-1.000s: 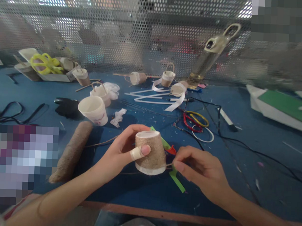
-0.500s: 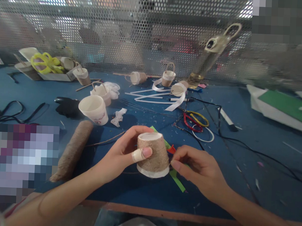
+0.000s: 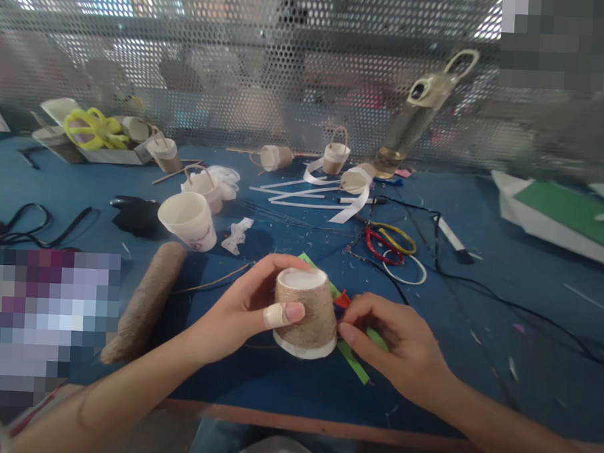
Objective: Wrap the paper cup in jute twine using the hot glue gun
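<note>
A paper cup (image 3: 311,314), turned upside down and wrapped in brown twine, is in my left hand (image 3: 251,298). The thumb, with a tan bandage round it, presses on the near side while the fingers go behind. White paper shows at the cup's top and along its lower rim. At the cup's lower right, my right hand (image 3: 397,341) is pinched, with the twine's end at its fingertips, mostly hidden. Beneath the hands lies a green strip (image 3: 353,363), near a small red piece (image 3: 343,300). A twine roll (image 3: 151,293) rests left of my left hand, a strand trailing from it.
A white paper cup (image 3: 187,218) stands beyond the roll. Small twine-wrapped baskets (image 3: 336,158), white strips (image 3: 303,203) and a clear bottle (image 3: 409,128) are farther back. Scissors with red and yellow handles (image 3: 388,243) and a black cord (image 3: 484,284) lie to the right. A perforated metal screen (image 3: 309,73) rises behind.
The cup has tilted slightly and shifted a little in my left hand's grip. My right fingertips have moved slightly left, closer against its side. Other things stay put.
</note>
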The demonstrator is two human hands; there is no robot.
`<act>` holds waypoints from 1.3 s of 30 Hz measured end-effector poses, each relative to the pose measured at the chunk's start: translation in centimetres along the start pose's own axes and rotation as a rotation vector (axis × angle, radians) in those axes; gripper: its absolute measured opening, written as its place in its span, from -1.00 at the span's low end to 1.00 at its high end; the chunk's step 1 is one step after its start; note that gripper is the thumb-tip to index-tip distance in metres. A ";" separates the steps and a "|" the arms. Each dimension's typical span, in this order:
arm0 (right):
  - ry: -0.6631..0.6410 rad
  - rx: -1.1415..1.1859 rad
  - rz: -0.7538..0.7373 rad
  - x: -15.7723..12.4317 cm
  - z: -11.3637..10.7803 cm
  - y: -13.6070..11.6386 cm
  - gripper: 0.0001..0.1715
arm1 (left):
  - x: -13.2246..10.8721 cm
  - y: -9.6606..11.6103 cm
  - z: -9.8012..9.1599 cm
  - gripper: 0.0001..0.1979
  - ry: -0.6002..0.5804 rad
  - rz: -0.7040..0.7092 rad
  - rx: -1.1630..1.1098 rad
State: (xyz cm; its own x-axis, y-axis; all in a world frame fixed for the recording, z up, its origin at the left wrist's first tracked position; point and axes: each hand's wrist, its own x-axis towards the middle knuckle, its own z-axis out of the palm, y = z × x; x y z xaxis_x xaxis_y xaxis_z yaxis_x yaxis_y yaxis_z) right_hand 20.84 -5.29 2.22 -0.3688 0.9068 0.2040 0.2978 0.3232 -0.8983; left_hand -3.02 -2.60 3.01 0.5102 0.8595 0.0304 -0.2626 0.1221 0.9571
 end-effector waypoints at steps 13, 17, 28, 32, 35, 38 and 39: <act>-0.068 0.015 -0.009 0.1 0.2 0.0 -0.88 | -0.2 0.1 0.0 -0.66 0.113 -0.121 -0.051; -0.087 -0.033 -0.065 0.3 0.3 -0.1 -0.88 | -0.2 0.1 0.2 -0.59 0.113 -0.146 -0.004; 0.002 -0.039 -0.142 0.1 0.4 0.7 -0.85 | -0.1 0.5 -0.6 -0.50 0.305 -0.067 -0.046; 0.043 -0.150 -0.222 0.5 -0.2 0.9 -0.84 | 0.1 0.6 -0.3 -0.54 0.342 -0.035 -0.057; 0.042 -0.252 -0.245 1.8 -1.2 0.3 -0.87 | 0.1 0.5 -0.3 -0.54 0.347 -0.035 -0.092; -0.130 -0.596 -0.330 4.7 -2.3 -0.4 -0.83 | -0.1 0.5 -0.4 -0.56 0.288 -0.048 -0.160; -0.199 -0.805 -0.361 6.0 -2.5 -0.5 -0.77 | -0.1 0.5 -0.5 -0.57 0.253 -0.044 -0.173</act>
State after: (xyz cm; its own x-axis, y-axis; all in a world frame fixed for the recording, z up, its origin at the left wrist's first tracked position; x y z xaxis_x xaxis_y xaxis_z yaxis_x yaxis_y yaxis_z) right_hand 20.70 0.69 4.89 -0.6829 0.6738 0.2821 0.6326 0.7387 -0.2328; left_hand -3.60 -2.41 3.33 0.3099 0.9451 -0.1038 -0.3913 0.2263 0.8920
